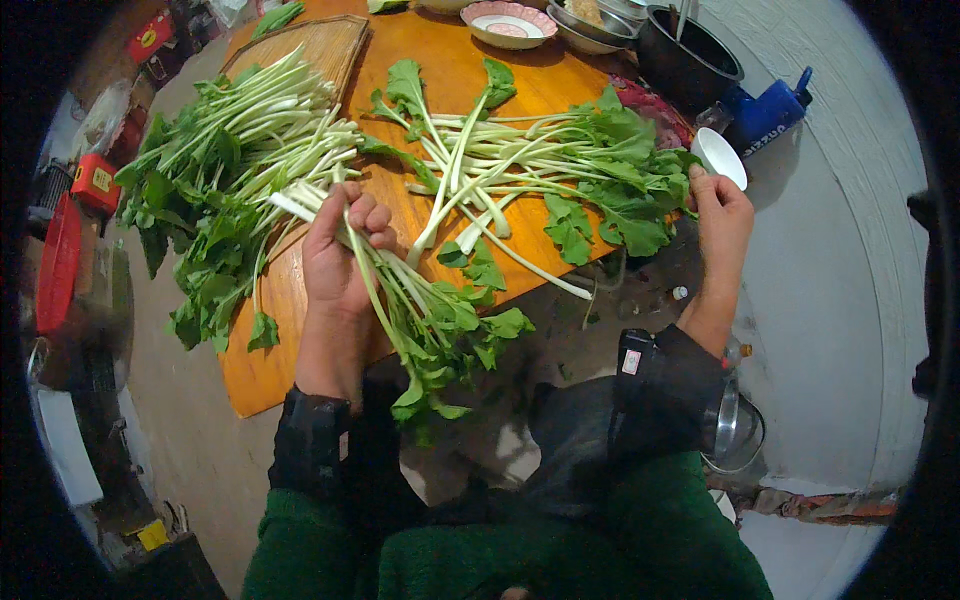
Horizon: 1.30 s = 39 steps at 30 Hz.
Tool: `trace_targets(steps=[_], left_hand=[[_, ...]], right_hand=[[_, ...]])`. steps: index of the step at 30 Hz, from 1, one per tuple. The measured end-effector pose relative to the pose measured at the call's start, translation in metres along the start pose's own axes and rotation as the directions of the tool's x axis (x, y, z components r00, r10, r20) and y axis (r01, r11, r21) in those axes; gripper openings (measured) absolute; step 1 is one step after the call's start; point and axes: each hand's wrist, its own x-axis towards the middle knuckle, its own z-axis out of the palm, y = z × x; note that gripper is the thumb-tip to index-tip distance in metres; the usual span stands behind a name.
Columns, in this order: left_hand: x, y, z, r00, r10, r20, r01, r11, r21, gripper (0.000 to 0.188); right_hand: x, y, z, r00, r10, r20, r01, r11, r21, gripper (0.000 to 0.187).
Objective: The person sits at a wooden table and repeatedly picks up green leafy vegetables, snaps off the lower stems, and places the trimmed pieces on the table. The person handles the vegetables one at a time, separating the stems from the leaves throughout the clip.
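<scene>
My left hand (345,240) is closed round a small bunch of leafy greens (425,310). Their pale stalk ends poke out above the fist, and the leaves hang down to the right past the table's near edge. At the right, my right hand (722,210) pinches a green leaf (685,178) at the outer edge of a loose heap of greens (620,170); its fingertips are partly hidden. In that heap the stalks point left and cross one another. A thicker pile of greens (240,140) lies to the left, stalks toward the middle, leaves drooping over the table's left edge.
The orange wooden table (262,375) carries a woven tray (335,45) and a pink-rimmed dish (508,24). Metal bowls (590,30), a black pot (690,55), a white bowl (718,158) and a blue container (768,115) crowd the far right beside a pale wall. A red box (96,183) stands left.
</scene>
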Motion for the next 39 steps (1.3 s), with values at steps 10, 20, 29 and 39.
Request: trace_targets(steps=[10, 20, 29, 39], left_hand=[[-0.002, -0.008, 0.006, 0.980, -0.122, -0.154, 0.153, 0.967, 0.206, 0.011], [-0.004, -0.022, 0.019, 0.928, -0.201, -0.314, 0.336, 0.816, 0.471, 0.019], [-0.003, -0.023, 0.014, 0.918, -0.209, -0.337, 0.348, 0.832, 0.432, 0.021], [-0.003, -0.024, 0.016, 0.930, -0.203, -0.308, 0.330, 0.829, 0.451, 0.023]], right_hand=[[-0.054, -0.065, 0.118, 0.644, -0.678, 0.354, 0.593, 0.735, 0.329, 0.033], [-0.069, -0.067, 0.158, 0.614, -0.605, 0.507, 0.699, 0.715, 0.007, 0.034], [-0.059, -0.070, 0.158, 0.848, -0.505, 0.159, 0.438, 0.838, 0.327, 0.027], [-0.039, -0.094, 0.077, 0.919, -0.355, -0.172, 0.373, 0.641, 0.670, 0.030]])
